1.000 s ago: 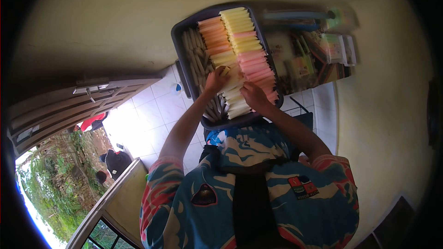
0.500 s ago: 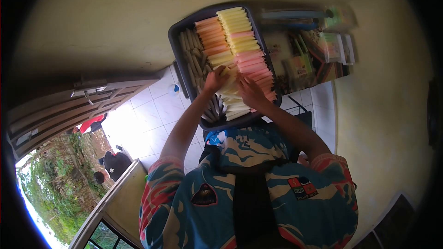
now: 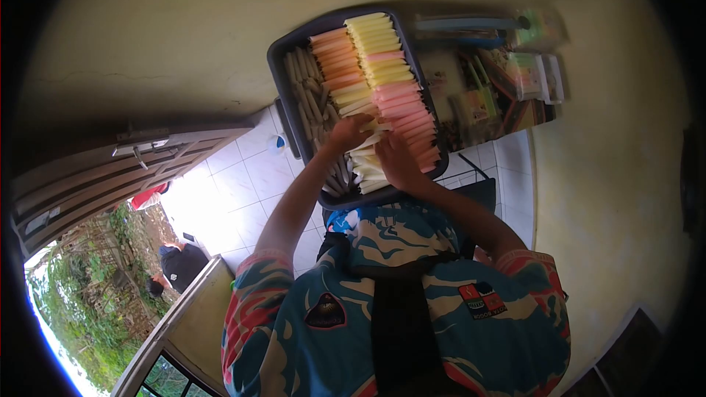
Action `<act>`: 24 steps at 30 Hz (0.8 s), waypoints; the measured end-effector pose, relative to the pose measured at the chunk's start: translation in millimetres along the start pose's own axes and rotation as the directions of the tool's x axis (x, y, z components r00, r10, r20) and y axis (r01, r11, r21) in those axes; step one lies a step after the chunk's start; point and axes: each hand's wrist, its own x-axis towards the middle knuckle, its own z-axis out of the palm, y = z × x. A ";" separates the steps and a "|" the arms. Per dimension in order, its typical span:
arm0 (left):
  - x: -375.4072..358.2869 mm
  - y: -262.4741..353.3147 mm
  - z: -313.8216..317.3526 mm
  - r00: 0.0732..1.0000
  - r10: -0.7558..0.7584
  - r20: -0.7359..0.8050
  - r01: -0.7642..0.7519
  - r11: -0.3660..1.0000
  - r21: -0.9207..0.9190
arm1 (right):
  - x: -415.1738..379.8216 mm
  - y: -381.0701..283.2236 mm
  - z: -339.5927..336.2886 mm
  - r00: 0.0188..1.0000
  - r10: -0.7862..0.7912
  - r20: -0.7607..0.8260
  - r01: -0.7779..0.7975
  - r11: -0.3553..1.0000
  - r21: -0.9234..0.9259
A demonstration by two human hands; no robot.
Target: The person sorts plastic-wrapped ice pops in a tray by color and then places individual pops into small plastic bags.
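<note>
A dark plastic crate (image 3: 277, 66) in front of me holds rows of slim, tube-like packets. Yellow packets (image 3: 371, 33) and orange packets (image 3: 338, 55) lie at the far end, pink packets (image 3: 401, 99) down the right side. Greyish-white packets (image 3: 303, 73) are heaped loosely along the left. Over the middle, my left hand (image 3: 350, 133) and my right hand (image 3: 398, 159) are close together, fingers closed on a cream-coloured packet (image 3: 381, 129) between them. My fingers partly hide it. Other cream packets (image 3: 371, 176) lie underneath, toward the near end.
Right of the crate is a surface with clear plastic containers (image 3: 526, 77) and boxes (image 3: 474, 106). White floor tiles (image 3: 246, 176) show at left, beside an open wooden door (image 3: 88, 169). Outside, a person in dark clothing (image 3: 184, 266) bends near the doorway.
Both my hands have shifted slightly toward me, and the cream packet between them shows more clearly. Outside, the person in dark clothing has changed posture a little.
</note>
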 end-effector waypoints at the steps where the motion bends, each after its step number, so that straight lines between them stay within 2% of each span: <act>1: -1.6 5.0 2.0 1.000 0.001 -0.019 -0.001 1.000 0.016 | -2.1 -2.6 -2.2 1.000 0.001 -0.023 -0.002 0.999 -0.034; 6: -15.1 30.3 -2.2 0.993 -0.034 -0.109 0.049 0.990 0.136 | -13.2 6.2 5.4 1.000 0.016 -0.004 -0.016 0.996 0.082; 10: -20.6 20.1 1.3 0.961 0.042 -0.273 0.012 0.981 0.194 | -10.1 17.6 1.0 1.000 -0.024 0.004 0.023 0.997 0.078; 12: -19.0 15.7 1.1 0.939 0.080 -0.335 -0.021 0.984 0.176 | -8.5 16.1 -5.2 1.000 -0.009 0.004 0.008 0.986 0.168; 15: -17.4 11.1 -6.5 0.921 -0.060 -0.386 0.105 0.990 0.096 | -10.3 19.9 -1.4 0.999 -0.030 -0.027 0.035 0.976 0.215; 18: -20.0 10.2 -16.2 0.909 -0.241 -0.341 0.286 0.954 0.087 | -12.1 19.8 -1.1 0.996 -0.029 -0.081 0.045 0.978 0.204; 21: -29.6 16.8 -23.7 0.919 -0.285 -0.272 0.303 0.953 0.024 | -14.4 10.2 -3.0 0.990 0.019 -0.143 0.019 0.965 0.261; 24: -39.3 13.1 -21.6 0.926 -0.221 -0.307 0.251 0.966 0.060 | -20.6 2.0 -7.2 0.984 0.046 -0.170 0.008 0.952 0.305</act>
